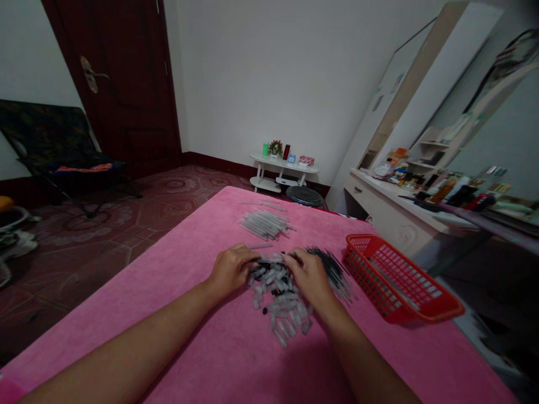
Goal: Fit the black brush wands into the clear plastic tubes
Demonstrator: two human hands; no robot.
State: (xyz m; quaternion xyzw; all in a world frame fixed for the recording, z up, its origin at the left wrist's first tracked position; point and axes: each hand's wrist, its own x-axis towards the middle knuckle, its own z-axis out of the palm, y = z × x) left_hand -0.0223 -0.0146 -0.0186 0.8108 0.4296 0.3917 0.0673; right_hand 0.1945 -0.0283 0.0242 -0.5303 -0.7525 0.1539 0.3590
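My left hand (231,269) and my right hand (309,275) are close together over a heap of short clear plastic pieces, which look like pen caps (288,314). The fingers of both hands are pinched at either end of a translucent pen tube (270,258); its ends are hidden by the fingertips. Small black plugs (265,311) are scattered among the clear pieces. Right of my right hand lies a bundle of thin dark sticks that resemble pen refills (332,269). Beyond the hands is a pile of pale grey pen barrels (265,224), with one loose barrel (260,246) near my left hand.
A red plastic basket (404,280) with a few thin sticks inside stands at the right on the pink cloth-covered table (189,348). Past it is a cluttered dresser (396,196). A low white stand (265,160), a round black stool (304,195) and a folding chair (54,134) are farther off.
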